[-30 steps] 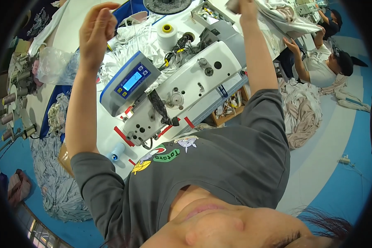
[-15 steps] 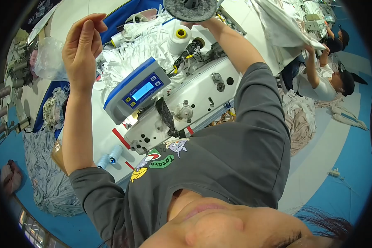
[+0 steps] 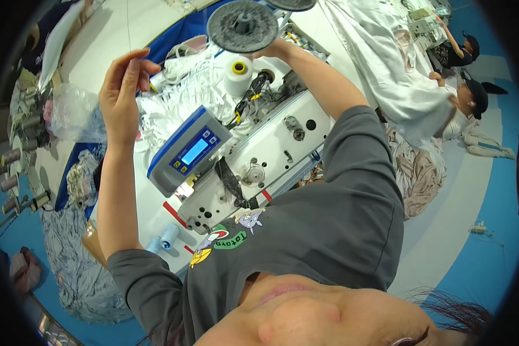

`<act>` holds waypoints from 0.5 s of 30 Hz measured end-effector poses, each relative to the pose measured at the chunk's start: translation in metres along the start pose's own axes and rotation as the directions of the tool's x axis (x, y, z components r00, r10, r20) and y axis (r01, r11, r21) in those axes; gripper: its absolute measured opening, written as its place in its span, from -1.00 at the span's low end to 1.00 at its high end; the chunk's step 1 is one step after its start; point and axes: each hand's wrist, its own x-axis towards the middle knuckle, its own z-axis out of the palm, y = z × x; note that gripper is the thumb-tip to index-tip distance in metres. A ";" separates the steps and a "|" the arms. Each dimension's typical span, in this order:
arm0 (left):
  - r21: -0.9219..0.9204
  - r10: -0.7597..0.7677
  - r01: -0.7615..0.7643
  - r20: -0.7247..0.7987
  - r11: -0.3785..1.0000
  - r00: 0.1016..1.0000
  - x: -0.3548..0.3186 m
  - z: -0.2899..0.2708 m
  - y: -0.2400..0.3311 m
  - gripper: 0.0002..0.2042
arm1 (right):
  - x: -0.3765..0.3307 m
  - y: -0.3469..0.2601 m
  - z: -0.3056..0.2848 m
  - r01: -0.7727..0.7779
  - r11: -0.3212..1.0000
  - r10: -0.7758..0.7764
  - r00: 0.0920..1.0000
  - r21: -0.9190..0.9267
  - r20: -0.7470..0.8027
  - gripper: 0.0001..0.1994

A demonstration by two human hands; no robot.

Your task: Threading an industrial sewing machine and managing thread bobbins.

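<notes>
My left hand point(image 3: 121, 95) is raised over the table at the left, fingers bent and thumb against them. A fine thread point(image 3: 129, 26) seems to run up from its fingertips. My right hand point(image 3: 274, 49) reaches past the far end of a white sewing machine point(image 3: 271, 153), near a white thread cone point(image 3: 237, 81). Its fingers are mostly hidden behind a dusty round thread-stand disc point(image 3: 228, 32), so I cannot make out their grip. A blue-and-grey control panel point(image 3: 193, 151) with a lit screen sits on the machine.
White fabric strips point(image 3: 170, 109) lie heaped behind the panel. Pale blue thread spools point(image 3: 168, 235) stand near the machine's left end. Grey-blue cloth point(image 3: 83, 265) is piled at the left. On the right, white fabric point(image 3: 380, 75) drapes beside a co-worker point(image 3: 464, 106).
The view has shifted, so the machine and table sit lower in it. My left hand's fingers look more bent. My right hand stays by the thread cone, and more of the stand shows.
</notes>
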 end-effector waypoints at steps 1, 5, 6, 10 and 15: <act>0.033 0.006 -0.006 -0.002 0.999 1.000 0.001 0.001 0.001 -0.79 | -0.007 -0.015 -0.022 -0.209 0.951 0.243 0.961 -0.226 0.134 -0.51; 0.115 -0.045 0.057 -0.105 0.992 0.993 0.009 -0.014 -0.006 -0.79 | -0.038 -0.105 -0.109 -0.557 0.814 0.555 0.830 0.167 0.059 -0.76; 0.157 -0.087 0.116 -0.179 0.981 0.980 0.012 -0.018 -0.009 -0.78 | -0.041 -0.114 -0.133 -0.433 0.871 0.459 0.886 0.230 -0.068 -0.80; 0.695 0.321 -0.107 -0.186 0.711 0.929 0.041 -0.002 -0.022 -0.55 | -0.018 -0.111 -0.186 -0.210 0.971 0.236 0.750 0.116 -0.618 -0.38; 0.668 0.666 -0.517 0.044 0.534 0.745 0.066 0.046 0.026 -0.52 | 0.026 -0.164 -0.183 -0.193 0.974 0.224 0.755 0.117 -0.616 -0.42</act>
